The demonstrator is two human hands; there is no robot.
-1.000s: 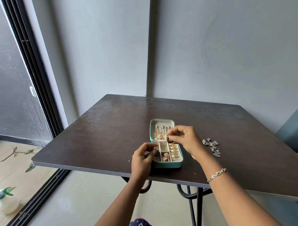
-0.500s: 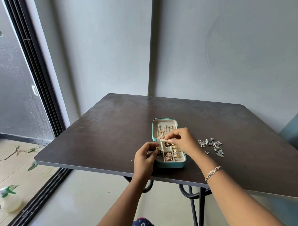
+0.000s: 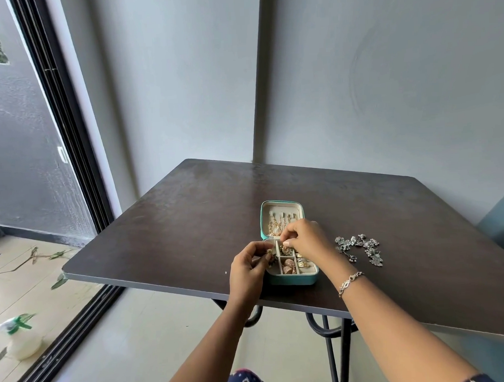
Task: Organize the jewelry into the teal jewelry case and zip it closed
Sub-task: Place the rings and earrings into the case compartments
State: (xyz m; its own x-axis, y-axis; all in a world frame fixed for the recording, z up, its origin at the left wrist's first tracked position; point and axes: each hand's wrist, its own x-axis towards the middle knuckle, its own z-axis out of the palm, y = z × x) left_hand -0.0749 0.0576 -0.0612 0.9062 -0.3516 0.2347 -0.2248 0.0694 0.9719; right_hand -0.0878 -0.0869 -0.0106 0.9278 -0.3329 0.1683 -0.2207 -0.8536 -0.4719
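Closest to the head cam on my feed, two bare forearms reached out over the near edge of the dark brown square tabletop point(image 3: 174, 223), with a thin silver chain bracelet point(image 3: 350, 282) on the right wrist. Black metal table legs point(image 3: 330, 349) showed below that edge.

The left hand point(image 3: 247, 267) sat at the left side of the small teal zip-around jewelry case point(image 3: 292, 280), fingers curled in and pinching a small dark-and-gold earring point(image 3: 270, 255) right at the case's left rim. The right hand point(image 3: 306, 240) was over the hinge area, thumb and forefinger pinched narrow on a little gold ornament point(image 3: 285, 249) at the top of the middle compartment.

That case lay open flat near the table's front edge, cream-lined. Its tray half had rose-gold fan-shaped earrings point(image 3: 288, 265) in the near middle slot and gold rings point(image 3: 301, 262) down the right side. Its lid half lay on the far side with gold chains point(image 3: 277, 226) hanging inside.

Just right of the hands, apart from the case, a tangle of dark silver floral jewelry point(image 3: 360, 248) lay on the table.

Off to the left, on the tiled floor outside, stood a white spray bottle with a green trigger point(image 3: 20, 338), past the black sliding door frame point(image 3: 66, 141). Plain grey wall point(image 3: 384, 84) behind it all.
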